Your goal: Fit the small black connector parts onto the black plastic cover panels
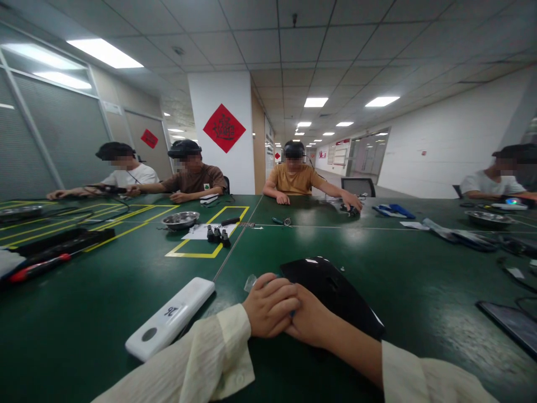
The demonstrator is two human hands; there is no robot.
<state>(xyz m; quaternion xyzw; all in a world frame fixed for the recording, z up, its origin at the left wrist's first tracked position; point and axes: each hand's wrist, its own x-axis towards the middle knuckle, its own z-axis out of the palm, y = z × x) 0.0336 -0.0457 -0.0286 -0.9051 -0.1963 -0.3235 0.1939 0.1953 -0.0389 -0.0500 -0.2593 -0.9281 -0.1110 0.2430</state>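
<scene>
My left hand (272, 305) and my right hand (308, 316) are brought together over the green table, fingers closed and overlapping. A clear, see-through piece (250, 282) sticks out on the far left side of my left hand. Small bits of blue show between the fingers; the rest of what they hold is hidden. Just beyond and right of my hands lies a glossy black curved plastic cover (331, 288), partly behind my right wrist. To the left rests a long white plastic device (178, 313) with a dark handwritten mark and a round grey spot.
Across the green table (138, 280) are a metal bowl (181, 220), black cylindrical parts (217, 235), pliers (282, 221) and a red-black screwdriver (39, 268). At right lie a phone-like dark slab (509, 327) and a second bowl (489, 219). Several people sit around the table.
</scene>
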